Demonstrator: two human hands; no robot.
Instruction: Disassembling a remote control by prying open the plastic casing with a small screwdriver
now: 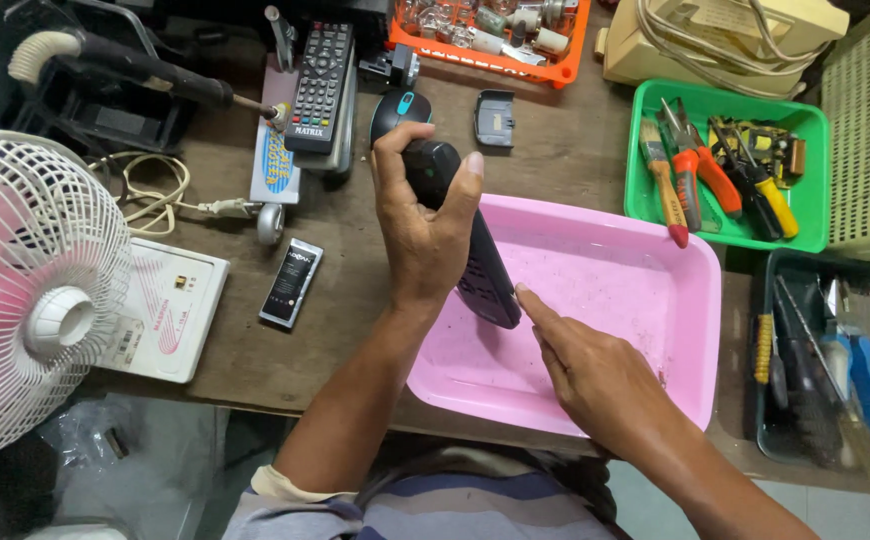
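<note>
My left hand grips the upper end of a dark remote control, holding it tilted over a shallow pink plastic tray. The fingers wrap round its top, thumb on the right side. My right hand reaches in from below, its index finger tip touching the lower end of the remote. That hand holds nothing else. The tray's floor shows fine dust and specks.
A white fan stands at left. On the brown bench lie a second black remote, a phone battery, a white box, a soldering iron, a green tool tray and an orange parts tray.
</note>
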